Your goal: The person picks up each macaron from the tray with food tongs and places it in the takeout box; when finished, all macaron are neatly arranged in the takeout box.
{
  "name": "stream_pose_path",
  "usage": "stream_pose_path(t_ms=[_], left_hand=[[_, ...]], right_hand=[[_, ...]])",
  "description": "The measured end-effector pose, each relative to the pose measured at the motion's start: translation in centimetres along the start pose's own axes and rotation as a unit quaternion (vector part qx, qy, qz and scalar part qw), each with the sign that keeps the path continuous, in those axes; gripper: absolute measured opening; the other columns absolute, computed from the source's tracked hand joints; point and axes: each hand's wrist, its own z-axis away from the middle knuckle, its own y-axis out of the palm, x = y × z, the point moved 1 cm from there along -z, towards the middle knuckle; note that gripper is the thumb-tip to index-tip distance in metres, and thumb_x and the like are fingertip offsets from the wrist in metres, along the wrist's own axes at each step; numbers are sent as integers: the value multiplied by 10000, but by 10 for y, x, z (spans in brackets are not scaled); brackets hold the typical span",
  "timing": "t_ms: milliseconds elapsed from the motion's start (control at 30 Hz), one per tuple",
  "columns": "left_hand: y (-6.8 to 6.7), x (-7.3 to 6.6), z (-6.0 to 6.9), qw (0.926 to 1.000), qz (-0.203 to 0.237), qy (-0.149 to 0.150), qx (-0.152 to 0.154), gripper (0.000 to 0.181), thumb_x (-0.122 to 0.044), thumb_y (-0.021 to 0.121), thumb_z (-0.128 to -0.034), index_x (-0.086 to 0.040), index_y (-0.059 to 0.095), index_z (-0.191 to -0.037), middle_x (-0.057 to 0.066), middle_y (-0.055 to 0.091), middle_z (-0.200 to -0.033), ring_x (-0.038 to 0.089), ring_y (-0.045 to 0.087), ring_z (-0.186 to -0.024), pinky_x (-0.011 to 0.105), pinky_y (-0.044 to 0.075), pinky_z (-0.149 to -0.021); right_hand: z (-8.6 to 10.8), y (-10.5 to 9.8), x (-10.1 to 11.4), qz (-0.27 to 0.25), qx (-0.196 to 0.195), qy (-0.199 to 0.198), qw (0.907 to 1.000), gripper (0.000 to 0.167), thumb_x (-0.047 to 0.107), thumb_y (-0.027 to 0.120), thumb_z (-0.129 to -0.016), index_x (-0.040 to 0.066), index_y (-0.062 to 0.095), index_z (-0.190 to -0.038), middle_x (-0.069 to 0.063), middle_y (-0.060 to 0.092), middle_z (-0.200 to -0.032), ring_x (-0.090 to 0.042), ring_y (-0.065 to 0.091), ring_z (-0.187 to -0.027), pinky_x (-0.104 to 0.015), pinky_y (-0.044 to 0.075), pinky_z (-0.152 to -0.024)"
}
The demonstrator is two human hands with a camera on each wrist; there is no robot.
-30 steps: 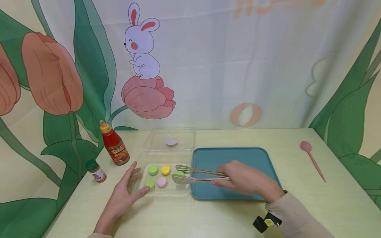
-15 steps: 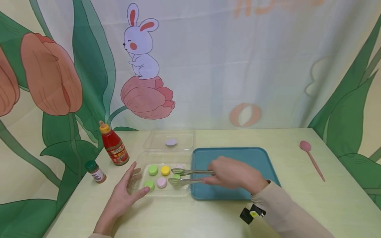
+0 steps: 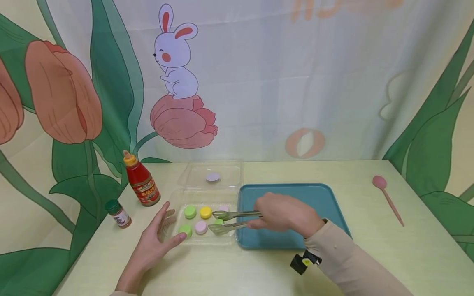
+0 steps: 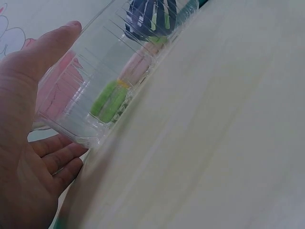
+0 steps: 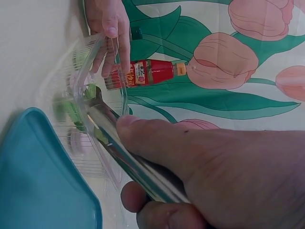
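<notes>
My left hand point(image 3: 152, 244) rests at the left side of a clear plastic container point(image 3: 200, 243), fingers spread and thumb at its front corner. In the left wrist view the thumb of that hand point(image 4: 28, 119) lies along the clear wall. My right hand point(image 3: 286, 213) grips metal tongs point(image 3: 242, 214), also seen in the right wrist view point(image 5: 143, 172). The parted tong tips are over the container's right part, around a green macaron point(image 3: 219, 222); contact cannot be told. Beside them sit a yellow macaron point(image 3: 205, 212), a pink one point(image 3: 201, 227), a pale one point(image 3: 223, 208) and two green ones point(image 3: 190, 212).
A blue tray point(image 3: 285, 187) lies right of the container, under my right hand. The open lid point(image 3: 196, 170) extends behind. A red sauce bottle point(image 3: 143, 183) and a green-capped jar point(image 3: 119, 213) stand at the left. A pink spoon point(image 3: 386, 195) lies at the far right.
My right hand and the tongs have moved left, so the tips are nearer the yellow and pink macarons. The pale macaron behind the tongs has come into view. My left hand has stayed in place.
</notes>
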Motion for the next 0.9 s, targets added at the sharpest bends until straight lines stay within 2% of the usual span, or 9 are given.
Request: stream_pose_path(t_ms=[400,700,800,900], left_hand=[[2,1,-2,9999,-10,120,-36,1163,-525,865,-965,-302,99,-1810,149,410,-1772,424,389,-1636,705,232,-1338],[0,3,-1,10000,-11,39,5,1177,-547,865,-957,-334,82,-1809,133,399,-1781,420,387,-1638,735,220,-1328],[1,4,-1,10000,14,53,-1,1172,-539,864,-961,-330,82,-1809,137,401,-1779,420,387,-1637,732,220,-1330],[1,5,-1,9999,49,120,-45,1162,-524,867,-964,-311,98,-1810,144,410,-1773,422,393,-1634,724,227,-1332]], right_hand=[[1,3,-3,-16,-45,116,9999,441,467,766,-1062,157,685,-758,47,447,-622,-97,415,-551,-301,338,-549],[9,5,-9,-173,-209,-43,9996,402,470,760,-1065,170,675,-813,38,469,-644,-93,392,-561,-303,326,-552],[12,5,-15,-243,-370,-160,9989,398,487,756,-1065,177,650,-840,41,454,-647,-89,367,-564,-301,306,-543],[14,5,-22,-313,-702,-333,9965,396,495,751,-1066,176,622,-869,46,477,-662,-77,394,-571,-280,330,-540]])
